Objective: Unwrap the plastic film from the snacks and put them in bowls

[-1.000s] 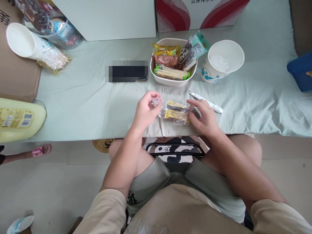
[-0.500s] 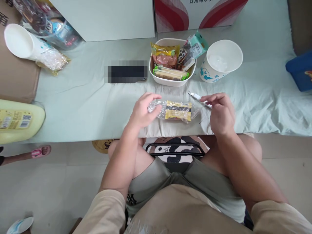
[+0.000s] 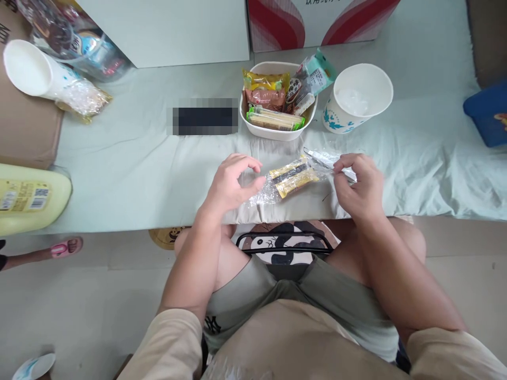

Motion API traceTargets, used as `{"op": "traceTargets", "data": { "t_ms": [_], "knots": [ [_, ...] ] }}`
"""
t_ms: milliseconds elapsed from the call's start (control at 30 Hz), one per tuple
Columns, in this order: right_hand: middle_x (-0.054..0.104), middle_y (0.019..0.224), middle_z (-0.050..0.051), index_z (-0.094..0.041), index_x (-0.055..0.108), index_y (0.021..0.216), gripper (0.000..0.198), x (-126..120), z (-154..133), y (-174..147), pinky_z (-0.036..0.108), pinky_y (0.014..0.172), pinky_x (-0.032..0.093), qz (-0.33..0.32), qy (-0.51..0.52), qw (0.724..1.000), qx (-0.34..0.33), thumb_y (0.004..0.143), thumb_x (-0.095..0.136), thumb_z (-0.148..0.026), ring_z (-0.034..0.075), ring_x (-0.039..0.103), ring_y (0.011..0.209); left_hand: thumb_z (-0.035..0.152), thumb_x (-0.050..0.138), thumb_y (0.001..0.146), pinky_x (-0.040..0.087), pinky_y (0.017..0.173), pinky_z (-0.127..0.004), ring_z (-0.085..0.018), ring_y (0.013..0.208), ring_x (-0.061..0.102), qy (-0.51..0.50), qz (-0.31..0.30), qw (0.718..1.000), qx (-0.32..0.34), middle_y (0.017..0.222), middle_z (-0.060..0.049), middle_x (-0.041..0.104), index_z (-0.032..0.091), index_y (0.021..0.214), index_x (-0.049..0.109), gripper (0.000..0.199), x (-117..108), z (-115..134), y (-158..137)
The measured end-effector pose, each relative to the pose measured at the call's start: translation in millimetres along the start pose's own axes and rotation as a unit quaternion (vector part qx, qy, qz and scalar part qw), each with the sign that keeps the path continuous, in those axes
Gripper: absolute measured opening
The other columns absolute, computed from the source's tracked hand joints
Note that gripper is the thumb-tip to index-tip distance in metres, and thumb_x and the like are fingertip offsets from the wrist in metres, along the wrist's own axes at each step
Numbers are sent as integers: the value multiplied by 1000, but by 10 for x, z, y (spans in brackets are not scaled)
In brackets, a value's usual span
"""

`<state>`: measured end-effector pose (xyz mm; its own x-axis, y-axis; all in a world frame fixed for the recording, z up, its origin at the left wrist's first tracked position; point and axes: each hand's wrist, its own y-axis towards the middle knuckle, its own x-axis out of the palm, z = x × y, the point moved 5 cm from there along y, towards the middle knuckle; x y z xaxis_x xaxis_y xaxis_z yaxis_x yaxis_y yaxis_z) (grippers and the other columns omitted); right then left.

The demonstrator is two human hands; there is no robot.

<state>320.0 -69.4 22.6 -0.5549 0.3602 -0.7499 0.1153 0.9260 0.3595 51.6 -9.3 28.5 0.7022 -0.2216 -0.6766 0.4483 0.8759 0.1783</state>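
I am looking down at my two hands over the near edge of the table (image 3: 130, 158). My right hand (image 3: 358, 186) is pinching the clear end of a snack packet (image 3: 292, 177) between its fingertips, so that grip is grasping the wrapper. The packet is lying tilted on the cloth, running from the right hand toward eight o'clock. My left hand (image 3: 232, 183) is sitting at the packet's nine o'clock, its grip released with fingers curled loosely, just beside the crinkled end. A white bowl (image 3: 277, 132) of snacks is sitting at twelve o'clock of the packet, a paper cup (image 3: 358, 97) at one o'clock.
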Motion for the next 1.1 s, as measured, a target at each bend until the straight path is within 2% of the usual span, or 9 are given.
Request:
{"op": "traceTargets", "data": {
  "t_ms": [133, 233, 400, 567, 667, 800, 933, 1000, 1100],
  "knots": [
    [72, 117, 12, -24, 62, 107, 25, 30, -126, -19, 52, 101, 47, -33, 9, 997, -66, 85, 52, -28, 32, 66, 116, 28, 76, 82, 52, 103, -46, -26, 112, 66, 55, -78, 995, 24, 120, -7, 74, 22, 97, 74, 16, 156, 65, -58],
    [75, 104, 9, -24, 64, 117, 33, 124, -179, -28, 51, 101, 46, -85, 2, 993, -88, 86, 58, -33, 32, 67, 110, 19, 64, 90, 53, 100, -44, -24, 111, 67, 53, -66, 996, 32, 120, -6, 73, 23, 85, 75, 13, 152, 84, -74],
    [72, 88, 7, -26, 67, 91, 17, 112, -128, -15, 43, 84, 53, -67, 32, 996, -48, 93, 51, -28, 24, 68, 86, 17, 65, 89, 57, 93, -40, -20, 101, 69, 8, 17, 998, 52, 106, -5, 76, 24, 82, 74, 13, -36, 117, -63],
    [73, 95, 8, -25, 58, 78, 10, -46, -169, -41, 43, 83, 56, 11, 113, 992, -53, 85, 51, -21, 25, 71, 90, 24, 71, 87, 60, 85, -37, -18, 90, 72, -66, 41, 994, 75, 96, -3, 79, 25, 79, 76, 9, -147, 128, -91],
    [75, 97, 8, -25, 54, 76, 10, -53, -199, -45, 42, 80, 58, -45, 212, 973, -77, 86, 53, -26, 25, 73, 90, 27, 72, 84, 59, 71, -32, -16, 74, 71, -124, 33, 991, 47, 89, -3, 80, 24, 74, 75, 11, -217, 94, -103],
    [79, 94, 8, -23, 66, 99, 25, 67, -226, -73, 35, 69, 57, -249, 271, 925, -92, 97, 50, -42, 20, 73, 77, 28, 74, 79, 53, 54, -26, -15, 66, 71, -179, -106, 978, -15, 80, -4, 80, 24, 70, 74, 10, -224, 61, -126],
    [78, 81, 4, -20, 74, 104, 39, 194, -229, -165, 29, 63, 51, -375, 183, 900, -124, 104, 44, -45, 15, 70, 68, 29, 75, 79, 55, 52, -24, -14, 61, 72, -227, -329, 913, -78, 84, -3, 82, 25, 97, 79, 18, -50, 35, -254],
    [77, 78, 3, -20, 77, 103, 40, 228, -206, -182, 29, 61, 47, -353, 119, 920, -122, 103, 44, -43, 14, 67, 63, 33, 72, 84, 57, 53, -26, -14, 58, 71, -222, -264, 933, -98, 81, -3, 81, 24, 101, 78, 20, -40, -22, -222],
    [74, 69, 1, -22, 77, 119, 39, 237, -177, -174, 31, 56, 42, -248, 8, 965, -87, 100, 47, -38, 14, 60, 53, 35, 69, 87, 62, 70, -33, -17, 73, 71, -102, 25, 992, -76, 84, -4, 77, 22, 101, 75, 20, -199, -87, -116]
  ]
}}
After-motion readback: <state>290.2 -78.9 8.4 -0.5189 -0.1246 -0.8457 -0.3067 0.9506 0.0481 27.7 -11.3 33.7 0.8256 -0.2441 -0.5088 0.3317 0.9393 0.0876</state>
